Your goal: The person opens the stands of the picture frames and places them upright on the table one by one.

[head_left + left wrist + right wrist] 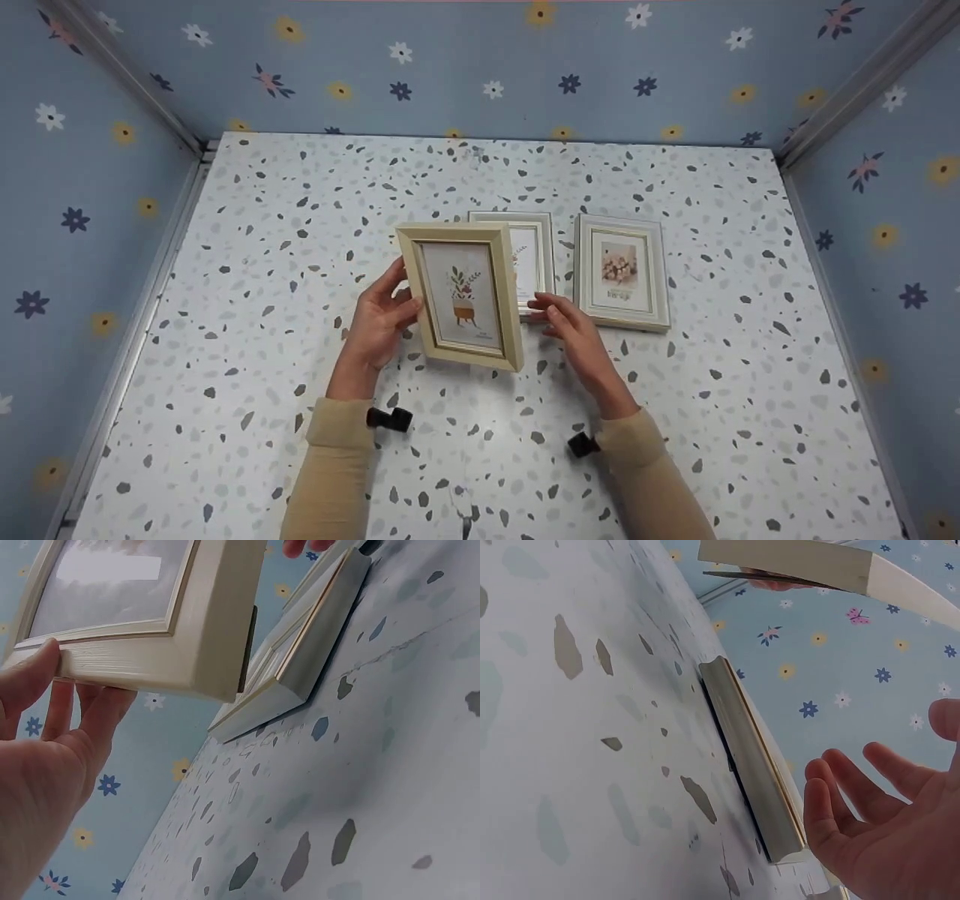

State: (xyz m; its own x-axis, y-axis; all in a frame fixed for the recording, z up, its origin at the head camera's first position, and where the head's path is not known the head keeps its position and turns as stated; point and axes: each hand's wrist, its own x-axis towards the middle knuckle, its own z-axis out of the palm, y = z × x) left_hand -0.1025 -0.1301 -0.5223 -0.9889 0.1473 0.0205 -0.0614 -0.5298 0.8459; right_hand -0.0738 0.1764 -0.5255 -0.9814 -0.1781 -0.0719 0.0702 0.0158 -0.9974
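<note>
Left hand [379, 322] pinching cream potted-plant picture frame [461, 296], raised | right hand [577, 341] relaxed, empty | white plant-print frame [541, 259], bouquet-print frame [620, 271] flat, right of left grip | apparently mid-handling: lifted, not yet set down

Blue flowered walls [465, 45] enclose a speckled white tabletop [750, 420].

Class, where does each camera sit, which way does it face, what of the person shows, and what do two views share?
Head: on the head, facing forward and down at the table; left hand, right hand and sleeves show.
Left wrist: on that wrist, facing the held frame; left hand close, right fingertips up top.
Right wrist: on that wrist, facing across the table; right hand close, left fingers beyond.
Both wrist views share the held frame.
</note>
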